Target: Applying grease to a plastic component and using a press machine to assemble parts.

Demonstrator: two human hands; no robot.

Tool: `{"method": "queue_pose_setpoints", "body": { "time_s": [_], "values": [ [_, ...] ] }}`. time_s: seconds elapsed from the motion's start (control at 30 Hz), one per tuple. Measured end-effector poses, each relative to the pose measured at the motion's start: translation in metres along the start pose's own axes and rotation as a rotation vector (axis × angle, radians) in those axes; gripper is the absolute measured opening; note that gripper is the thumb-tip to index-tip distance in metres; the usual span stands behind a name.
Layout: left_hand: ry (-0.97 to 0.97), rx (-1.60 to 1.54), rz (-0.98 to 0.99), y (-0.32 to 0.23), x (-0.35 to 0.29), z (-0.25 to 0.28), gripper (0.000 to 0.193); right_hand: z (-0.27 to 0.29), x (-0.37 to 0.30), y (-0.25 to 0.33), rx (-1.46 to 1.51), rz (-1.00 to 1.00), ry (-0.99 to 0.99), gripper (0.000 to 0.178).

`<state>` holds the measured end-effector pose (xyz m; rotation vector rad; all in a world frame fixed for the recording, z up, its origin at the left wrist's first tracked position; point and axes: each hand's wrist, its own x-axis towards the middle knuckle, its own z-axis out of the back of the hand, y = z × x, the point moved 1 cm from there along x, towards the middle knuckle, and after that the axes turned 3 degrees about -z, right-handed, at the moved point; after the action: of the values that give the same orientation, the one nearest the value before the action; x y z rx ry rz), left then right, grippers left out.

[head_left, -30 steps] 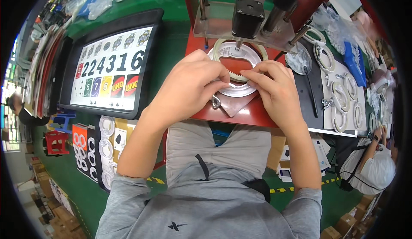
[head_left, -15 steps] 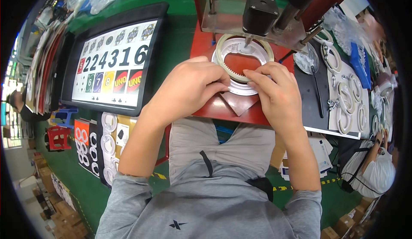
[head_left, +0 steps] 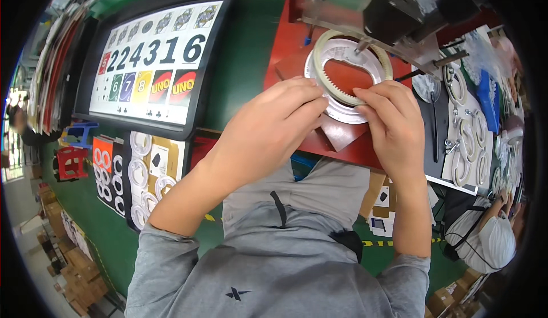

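Note:
A cream ring with inner teeth (head_left: 384, 62) lies slightly tilted on a white round housing (head_left: 349, 114), on the red base (head_left: 285, 47) of a bench fixture. My right hand (head_left: 398, 125) pinches the near right edge of the toothed ring between thumb and fingers. At the near left edge of the housing is my left hand (head_left: 273, 125), its fingers closed together. The back of that hand hides its fingertips, so what they grip does not show. A corner of a reddish-brown plate (head_left: 341, 137) sticks out below the housing.
A black motor block (head_left: 393, 12) and clear plate (head_left: 337, 16) overhang the ring's far side. Left stands a black-framed board with cards and digits (head_left: 154, 69). On the right, several white rings (head_left: 467, 138) lie on a sheet beside a dark round-headed tool (head_left: 436, 127).
The view has shifted, so the fixture appears farther right and higher. My left hand has turned so its back covers the fingertips. The right hand keeps its pinch on the toothed ring.

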<state>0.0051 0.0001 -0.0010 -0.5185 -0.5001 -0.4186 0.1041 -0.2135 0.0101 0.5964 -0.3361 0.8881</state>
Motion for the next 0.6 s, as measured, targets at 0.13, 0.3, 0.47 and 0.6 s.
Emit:
{"method": "queue_pose_setpoints", "body": {
  "time_s": [0.13, 0.3, 0.47, 0.6],
  "values": [
    [-0.007, -0.080, -0.007, 0.004, -0.002, -0.003, 0.037, 0.000, -0.001, 0.001, -0.035, 0.001, 0.008, 0.028],
    [-0.008, -0.049, 0.029, 0.002, -0.012, -0.006, 0.038, 0.001, -0.002, 0.014, -0.111, 0.022, 0.011, 0.027],
    [-0.027, -0.105, 0.133, -0.003, -0.021, -0.007, 0.045, -0.003, -0.010, 0.029, -0.159, 0.007, -0.022, 0.026],
    [-0.048, -0.208, 0.150, -0.005, -0.022, -0.006, 0.045, -0.007, -0.012, 0.034, -0.165, -0.031, -0.032, 0.026]
  ]
}}
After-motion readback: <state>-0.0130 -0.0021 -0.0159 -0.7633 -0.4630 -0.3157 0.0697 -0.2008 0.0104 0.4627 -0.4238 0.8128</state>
